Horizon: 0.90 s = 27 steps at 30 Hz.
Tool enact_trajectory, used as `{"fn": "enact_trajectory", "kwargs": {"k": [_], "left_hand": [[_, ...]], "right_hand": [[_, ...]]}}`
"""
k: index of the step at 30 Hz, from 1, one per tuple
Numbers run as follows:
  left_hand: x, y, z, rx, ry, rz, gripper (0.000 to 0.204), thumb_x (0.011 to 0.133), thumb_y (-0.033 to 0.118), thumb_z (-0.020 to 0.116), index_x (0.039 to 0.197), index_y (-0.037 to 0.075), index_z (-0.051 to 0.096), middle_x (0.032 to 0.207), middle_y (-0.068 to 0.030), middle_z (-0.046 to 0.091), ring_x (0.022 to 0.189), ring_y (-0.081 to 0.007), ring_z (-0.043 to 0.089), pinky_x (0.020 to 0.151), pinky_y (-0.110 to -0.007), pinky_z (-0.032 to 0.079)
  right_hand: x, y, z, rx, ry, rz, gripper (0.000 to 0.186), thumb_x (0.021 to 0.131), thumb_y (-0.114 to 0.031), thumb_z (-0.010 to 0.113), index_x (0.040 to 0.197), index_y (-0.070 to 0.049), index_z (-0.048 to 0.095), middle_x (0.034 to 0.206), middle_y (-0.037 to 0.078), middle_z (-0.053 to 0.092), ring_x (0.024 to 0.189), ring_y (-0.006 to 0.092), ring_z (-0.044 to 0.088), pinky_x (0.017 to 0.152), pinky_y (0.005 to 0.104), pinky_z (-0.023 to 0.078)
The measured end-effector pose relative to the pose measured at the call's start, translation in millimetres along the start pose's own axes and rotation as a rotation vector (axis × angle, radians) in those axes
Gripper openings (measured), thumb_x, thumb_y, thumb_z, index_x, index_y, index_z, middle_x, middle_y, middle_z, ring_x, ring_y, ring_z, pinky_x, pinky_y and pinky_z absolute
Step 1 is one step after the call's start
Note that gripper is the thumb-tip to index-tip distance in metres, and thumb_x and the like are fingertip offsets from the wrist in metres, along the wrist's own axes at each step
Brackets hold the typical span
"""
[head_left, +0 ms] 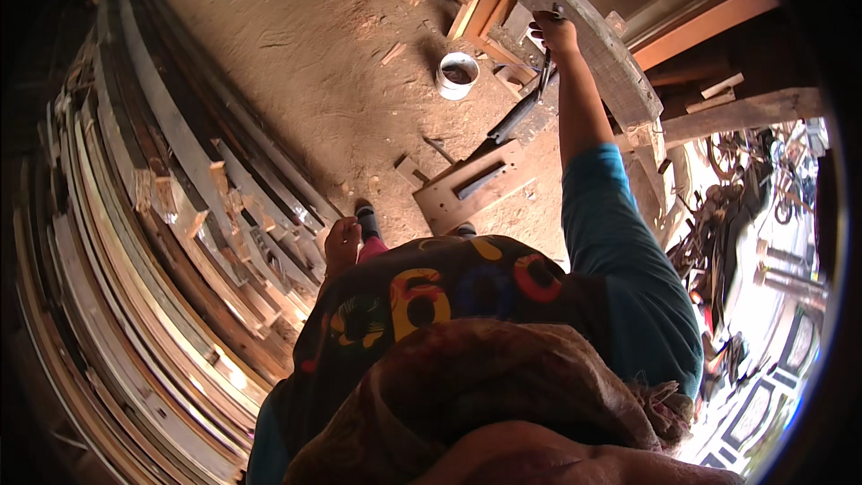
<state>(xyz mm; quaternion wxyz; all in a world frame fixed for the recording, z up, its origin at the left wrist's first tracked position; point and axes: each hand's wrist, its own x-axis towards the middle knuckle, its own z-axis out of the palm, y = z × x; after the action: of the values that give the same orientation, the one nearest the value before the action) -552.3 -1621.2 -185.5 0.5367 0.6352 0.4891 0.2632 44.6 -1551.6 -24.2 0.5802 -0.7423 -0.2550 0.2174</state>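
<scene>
My right arm reaches forward, and my right hand (pixel 555 34) is closed at the edge of a thick grey wooden beam (pixel 600 45). A slim dark tool shows at the fist. Its kind is hard to make out, and the fingers partly hide it. Just below the hand, a long dark bar-like thing (pixel 515 118) slants down to the left; whether it joins what I hold is unclear. My left hand (pixel 342 242) hangs low at my side with curled fingers, near the stacked timber, and nothing shows in it.
Long boards (pixel 135 242) are stacked along the left. A white bucket (pixel 457 75) with dark contents stands on the dirt floor (pixel 305 45). Near my feet lies a wooden board (pixel 474 187) with a dark slot or piece on it. Cluttered metal parts (pixel 736 207) lie at right.
</scene>
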Motion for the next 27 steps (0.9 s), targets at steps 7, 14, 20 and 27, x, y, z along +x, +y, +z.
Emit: {"fn": "enact_trajectory", "kwargs": {"k": [7, 14, 20, 27], "left_hand": [[101, -49, -115, 0.029, -0.057, -0.043, 0.02, 0.089, 0.018, 0.061, 0.103, 0.003, 0.062, 0.09, -0.0042, 0.064, 0.082, -0.0132, 0.06, 0.075, -0.028, 0.048], [172, -4, -95, 0.089, -0.173, -0.094, 0.021, 0.088, 0.017, 0.06, 0.103, 0.002, 0.062, 0.094, -0.0065, 0.065, 0.087, -0.0152, 0.061, 0.077, -0.029, 0.049], [172, 86, -7, 0.13, -0.418, 0.128, 0.021, 0.084, 0.013, 0.062, 0.102, 0.002, 0.062, 0.093, -0.0099, 0.066, 0.083, -0.0176, 0.063, 0.076, -0.029, 0.05], [212, 52, 53, 0.189, -0.896, 0.281, 0.023, 0.083, 0.014, 0.064, 0.103, 0.002, 0.062, 0.09, -0.0109, 0.065, 0.08, -0.0186, 0.064, 0.072, -0.03, 0.051]], "right_hand": [[-192, -52, -13, 0.175, 0.291, -0.13, 0.028, 0.094, -0.029, 0.055, 0.08, -0.005, 0.058, 0.065, 0.002, 0.055, 0.055, 0.0097, 0.049, 0.052, 0.0245, 0.039], [-300, -43, -9, 0.063, 0.198, 0.02, 0.031, 0.097, -0.031, 0.05, 0.076, -0.008, 0.053, 0.065, -0.002, 0.049, 0.06, 0.0093, 0.046, 0.058, 0.0255, 0.039], [-349, -23, 6, 0.043, 0.29, -0.022, 0.027, 0.096, -0.027, 0.052, 0.081, -0.005, 0.055, 0.068, -0.003, 0.051, 0.061, 0.0071, 0.045, 0.056, 0.0228, 0.039], [-389, -8, -3, 0.11, 0.408, -0.018, 0.028, 0.099, -0.026, 0.043, 0.085, -0.004, 0.054, 0.076, 0.002, 0.054, 0.07, 0.0102, 0.052, 0.063, 0.026, 0.044]]}}
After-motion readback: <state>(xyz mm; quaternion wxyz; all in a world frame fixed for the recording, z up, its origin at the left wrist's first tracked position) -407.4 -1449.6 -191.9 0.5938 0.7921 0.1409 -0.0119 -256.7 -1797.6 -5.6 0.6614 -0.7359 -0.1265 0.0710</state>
